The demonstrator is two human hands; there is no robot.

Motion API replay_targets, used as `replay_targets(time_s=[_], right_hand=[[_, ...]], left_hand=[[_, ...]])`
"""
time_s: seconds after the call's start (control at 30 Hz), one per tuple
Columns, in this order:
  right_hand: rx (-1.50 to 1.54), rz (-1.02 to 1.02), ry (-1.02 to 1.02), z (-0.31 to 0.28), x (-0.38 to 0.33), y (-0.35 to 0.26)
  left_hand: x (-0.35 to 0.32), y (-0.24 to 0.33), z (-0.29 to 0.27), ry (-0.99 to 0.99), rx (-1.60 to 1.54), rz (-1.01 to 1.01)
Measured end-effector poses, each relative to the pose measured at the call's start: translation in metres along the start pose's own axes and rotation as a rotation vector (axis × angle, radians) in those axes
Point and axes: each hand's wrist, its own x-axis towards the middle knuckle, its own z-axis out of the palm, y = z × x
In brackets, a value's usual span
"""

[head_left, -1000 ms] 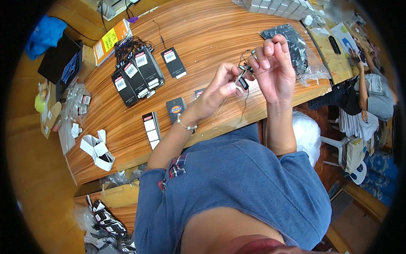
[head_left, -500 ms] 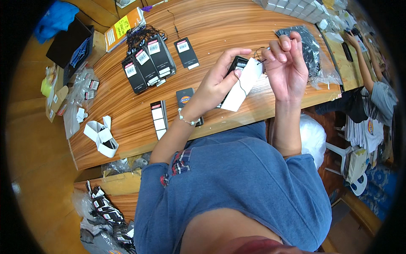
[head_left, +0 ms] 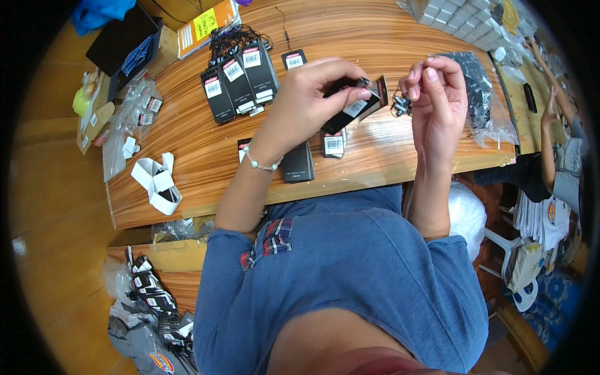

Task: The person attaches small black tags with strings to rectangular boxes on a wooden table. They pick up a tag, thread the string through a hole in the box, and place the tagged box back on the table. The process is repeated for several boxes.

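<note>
I have the left hand pinching a black tag between thumb and fingers, tilted above the middle of the table, its white label showing. The right hand is raised to the right of it, fingers curled with the thumb close to them; I cannot tell whether they pinch anything. Black cords bunch just left of that hand. Stacked tags lie far left, dark plastic far right.
</note>
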Motion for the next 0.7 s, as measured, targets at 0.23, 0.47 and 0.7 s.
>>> replay_targets(time_s=[0.23,0.47,0.7], right_hand=[[-0.054,0.03,-0.024,0.0,0.0,-0.006],[-0.104,0.097,-0.013,-0.001,-0.003,-0.011],[-0.142,0.161,0.035,0.002,0.003,-0.011]], left_hand=[[0.006,-0.014,0.005,0.226,-0.238,0.176],[0.01,-0.022,0.009,0.246,-0.343,0.077],[0.014,-0.019,0.009,0.225,-0.493,-0.051]])
